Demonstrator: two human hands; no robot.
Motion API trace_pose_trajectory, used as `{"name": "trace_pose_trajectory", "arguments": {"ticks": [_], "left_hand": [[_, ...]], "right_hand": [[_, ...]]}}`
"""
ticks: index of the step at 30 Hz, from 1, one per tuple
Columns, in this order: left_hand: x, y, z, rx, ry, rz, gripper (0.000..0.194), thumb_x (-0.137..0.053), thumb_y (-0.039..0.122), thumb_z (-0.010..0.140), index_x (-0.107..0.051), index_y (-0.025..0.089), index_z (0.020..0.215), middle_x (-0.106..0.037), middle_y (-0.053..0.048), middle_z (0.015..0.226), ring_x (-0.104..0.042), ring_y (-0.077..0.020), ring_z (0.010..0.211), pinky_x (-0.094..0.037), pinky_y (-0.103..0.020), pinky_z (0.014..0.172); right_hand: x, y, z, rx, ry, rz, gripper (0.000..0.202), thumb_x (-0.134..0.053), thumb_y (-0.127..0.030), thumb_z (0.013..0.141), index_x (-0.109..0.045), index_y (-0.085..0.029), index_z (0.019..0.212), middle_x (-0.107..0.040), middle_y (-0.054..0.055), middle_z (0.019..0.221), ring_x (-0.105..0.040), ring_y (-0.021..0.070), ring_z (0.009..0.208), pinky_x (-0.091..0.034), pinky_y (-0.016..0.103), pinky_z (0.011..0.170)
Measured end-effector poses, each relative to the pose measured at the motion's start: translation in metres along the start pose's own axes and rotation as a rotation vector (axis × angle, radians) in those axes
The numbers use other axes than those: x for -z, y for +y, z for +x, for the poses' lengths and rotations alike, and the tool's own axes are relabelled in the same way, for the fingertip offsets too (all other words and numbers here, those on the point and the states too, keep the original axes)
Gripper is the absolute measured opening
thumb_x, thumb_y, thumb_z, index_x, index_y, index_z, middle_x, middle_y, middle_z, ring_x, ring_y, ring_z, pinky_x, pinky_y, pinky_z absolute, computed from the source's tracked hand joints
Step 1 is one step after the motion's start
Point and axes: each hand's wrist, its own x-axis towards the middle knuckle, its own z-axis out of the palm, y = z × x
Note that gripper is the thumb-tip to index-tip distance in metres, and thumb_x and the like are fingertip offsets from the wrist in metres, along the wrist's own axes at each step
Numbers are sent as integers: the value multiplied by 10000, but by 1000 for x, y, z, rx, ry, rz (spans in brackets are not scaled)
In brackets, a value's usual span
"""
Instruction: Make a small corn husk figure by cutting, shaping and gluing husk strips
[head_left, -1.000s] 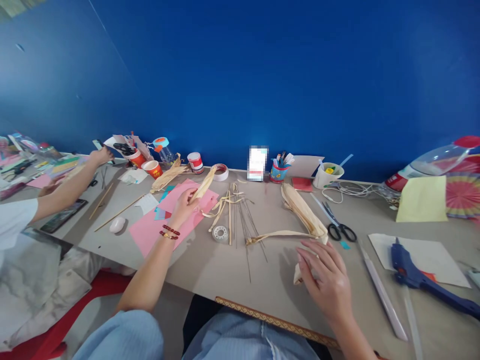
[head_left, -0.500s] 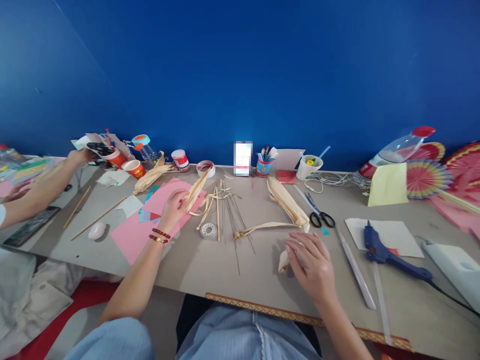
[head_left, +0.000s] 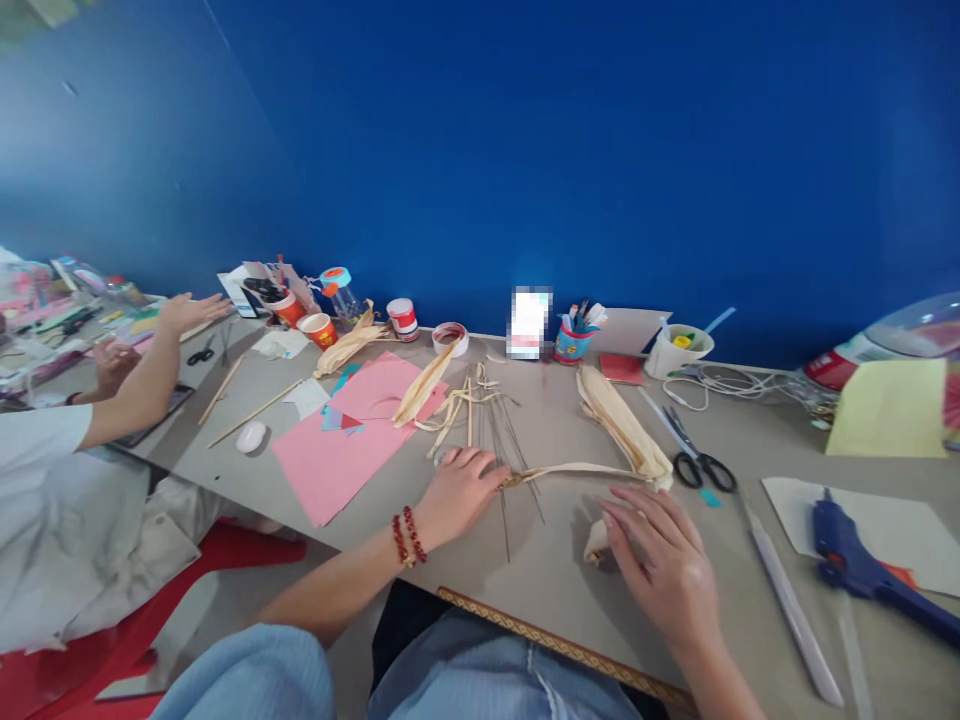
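Observation:
My left hand (head_left: 466, 492) reaches over the middle of the table, its fingertips at the knotted end of a long husk strip (head_left: 570, 469) beside thin metal wires (head_left: 504, 515). Whether it grips the strip is unclear. My right hand (head_left: 664, 555) hovers with its fingers spread at the right, next to a small folded piece of husk (head_left: 597, 541); its fingers do not wrap round it. A pale husk bundle (head_left: 619, 425) lies beyond my right hand. Another husk piece (head_left: 426, 386) rests on pink paper (head_left: 341, 465). The tape roll is mostly hidden behind my left hand.
Black scissors (head_left: 701, 468), a long white-handled tool (head_left: 795, 610) and a blue glue gun (head_left: 847, 550) lie on the right. Cups of pens (head_left: 574, 342), a can (head_left: 403, 320) and a phone (head_left: 529, 325) stand along the wall. At left, another person's arms (head_left: 142, 390) extend over the table.
My left hand has let go of the husk piece, now lying on the pink paper, and moved right and nearer to the wires. My right hand stays by the folded husk. The view has turned left.

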Motion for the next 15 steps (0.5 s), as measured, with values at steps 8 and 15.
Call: {"name": "trace_pose_trajectory", "arguments": {"ticks": [8, 15], "left_hand": [[-5, 11, 12, -63, -47, 27, 142, -479, 183, 956, -614, 195, 999, -659, -66, 944, -606, -227, 916, -387, -386, 867], [-10, 14, 15, 17, 55, -233, 177, -489, 150, 911, -568, 203, 1061, -700, -51, 973, -640, -200, 921, -404, -353, 874]], "right_hand": [[1, 9, -6, 35, 31, -42, 188, -555, -306, 919, -696, -207, 995, -720, 106, 1040, -651, 310, 979, -437, 570, 1007], [-4, 2, 6, 98, 2, -114, 233, -534, -333, 909, -696, -220, 1034, -720, 116, 1065, -636, 344, 1006, -382, 608, 1037]]}}
